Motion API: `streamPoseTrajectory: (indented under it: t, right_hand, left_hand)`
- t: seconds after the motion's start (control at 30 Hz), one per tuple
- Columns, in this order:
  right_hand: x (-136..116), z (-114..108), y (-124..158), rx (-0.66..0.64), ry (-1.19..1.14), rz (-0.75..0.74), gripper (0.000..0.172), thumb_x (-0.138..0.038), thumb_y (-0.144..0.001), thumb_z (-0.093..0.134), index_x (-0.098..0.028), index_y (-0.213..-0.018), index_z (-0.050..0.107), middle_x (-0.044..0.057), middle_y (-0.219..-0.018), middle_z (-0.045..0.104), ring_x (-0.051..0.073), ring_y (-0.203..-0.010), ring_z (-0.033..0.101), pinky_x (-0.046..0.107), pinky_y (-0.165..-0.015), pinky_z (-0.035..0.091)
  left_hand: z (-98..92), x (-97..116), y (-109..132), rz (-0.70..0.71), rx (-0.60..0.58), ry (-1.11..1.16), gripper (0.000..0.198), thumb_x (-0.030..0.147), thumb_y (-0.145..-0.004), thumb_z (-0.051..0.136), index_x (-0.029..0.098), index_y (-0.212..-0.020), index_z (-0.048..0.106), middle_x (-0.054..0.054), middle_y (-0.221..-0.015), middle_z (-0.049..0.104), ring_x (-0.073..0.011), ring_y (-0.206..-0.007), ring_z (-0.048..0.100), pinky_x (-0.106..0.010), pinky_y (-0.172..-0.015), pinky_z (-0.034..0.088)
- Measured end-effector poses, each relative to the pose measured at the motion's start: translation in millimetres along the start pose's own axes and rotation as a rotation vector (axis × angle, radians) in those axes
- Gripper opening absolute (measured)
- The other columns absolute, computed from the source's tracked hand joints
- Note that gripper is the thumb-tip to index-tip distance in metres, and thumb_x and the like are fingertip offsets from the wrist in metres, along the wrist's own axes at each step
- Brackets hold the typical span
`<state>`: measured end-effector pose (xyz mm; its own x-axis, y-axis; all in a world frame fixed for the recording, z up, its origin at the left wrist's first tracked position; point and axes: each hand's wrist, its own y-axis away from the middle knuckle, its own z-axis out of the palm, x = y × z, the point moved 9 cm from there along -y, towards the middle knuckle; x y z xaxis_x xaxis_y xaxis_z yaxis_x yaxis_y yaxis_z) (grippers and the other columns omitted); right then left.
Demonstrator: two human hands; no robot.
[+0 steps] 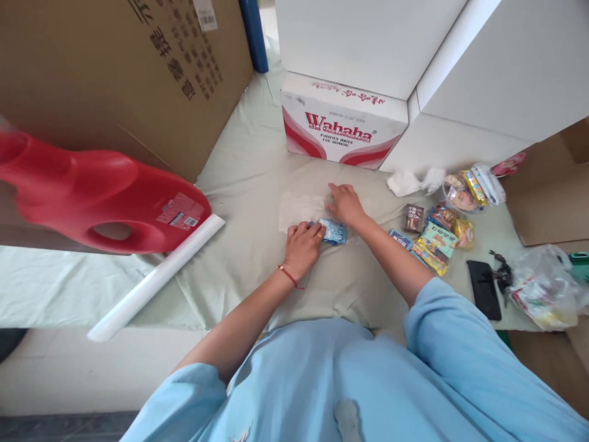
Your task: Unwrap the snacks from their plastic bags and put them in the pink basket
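A small blue printed packet (pixel 335 232) lies on the pale cloth in or under a clear plastic bag (pixel 297 210); which of the two I cannot tell. My left hand (pixel 302 250), with a red cord at the wrist, is closed with bent fingers over the packet's left side and the bag. Just above and to the right, my right hand (pixel 346 204) has its fingers apart, the index stretched forward, the fingertips touching the bag. Part of the bag is hidden under both hands.
Snack packets (pixel 435 242), a small cocoa box (pixel 415 218) and a clear tub (pixel 460 193) lie right, near a black phone (pixel 484 288) and plastic bag (pixel 547 285). A Wahaha carton (pixel 343 126) stands ahead. Left are a red jug (pixel 105 184), white roll (pixel 156 279) and large cardboard box (pixel 138 80).
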<state>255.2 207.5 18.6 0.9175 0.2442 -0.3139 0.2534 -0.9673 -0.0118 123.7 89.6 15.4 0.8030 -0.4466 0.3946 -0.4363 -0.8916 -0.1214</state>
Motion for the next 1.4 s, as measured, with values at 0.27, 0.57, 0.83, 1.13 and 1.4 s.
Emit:
streamPoseTrajectory:
  t: [0.27, 0.57, 0.83, 1.13, 1.4]
  right_hand:
    - [-23.4, -16.5, 1.5, -0.088, -0.094, -0.128, 0.022, -0.024, -0.099, 0.055, -0.018, -0.108, 0.075, 0.010, -0.100, 0.068, 0.022, -0.089, 0.059, 0.032, -0.086, 0.045]
    - [-50.8, 16.1, 98.6, -0.262, -0.148, -0.203, 0.027, -0.028, -0.104, 0.047, -0.026, -0.121, 0.069, 0.007, -0.109, 0.065, 0.021, -0.089, 0.056, 0.029, -0.076, 0.039]
    - [-29.4, 32.4, 100.1, -0.243, -0.487, 0.170, 0.045, -0.066, -0.101, 0.052, -0.024, -0.089, 0.058, -0.002, -0.079, 0.059, 0.017, -0.073, 0.051, 0.029, -0.066, 0.037]
    - [-29.2, 35.8, 109.7, -0.152, -0.565, 0.086, 0.033, -0.053, -0.105, 0.052, -0.025, -0.101, 0.069, 0.001, -0.085, 0.059, 0.019, -0.077, 0.051, 0.030, -0.072, 0.043]
    - [-44.6, 35.4, 119.2, -0.134, -0.342, -0.183, 0.039, -0.016, -0.097, 0.052, -0.026, -0.125, 0.077, 0.008, -0.103, 0.062, 0.023, -0.094, 0.054, 0.035, -0.089, 0.046]
  left_hand:
    - [1.2, 1.5, 1.2, -0.017, 0.013, 0.119, 0.045, 0.018, -0.104, 0.044, 0.030, -0.139, 0.068, -0.009, -0.144, 0.069, -0.0333, -0.118, 0.057, -0.054, -0.097, 0.038]
    - [3.8, -19.7, 9.3, -0.060, 0.035, 0.233, 0.037, 0.015, -0.095, 0.050, 0.025, -0.118, 0.077, -0.008, -0.135, 0.075, -0.0300, -0.116, 0.063, -0.051, -0.099, 0.046]
    - [-35.3, -89.5, -3.5, -0.333, 0.331, 0.293, 0.075, 0.026, -0.078, 0.074, 0.021, -0.151, 0.055, -0.017, -0.164, 0.047, -0.0371, -0.152, 0.040, -0.058, -0.125, 0.034]
    - [-36.4, -86.6, -2.1, -0.027, 0.042, 0.441, 0.023, 0.009, -0.075, 0.056, 0.025, -0.069, 0.071, -0.004, -0.114, 0.080, -0.0285, -0.146, 0.053, -0.060, -0.131, 0.023]
    - [-40.7, -128.6, 15.2, -0.385, 0.244, 0.438, 0.030, 0.036, -0.095, 0.052, 0.022, -0.115, 0.069, -0.016, -0.146, 0.063, -0.0335, -0.142, 0.052, -0.059, -0.117, 0.043]
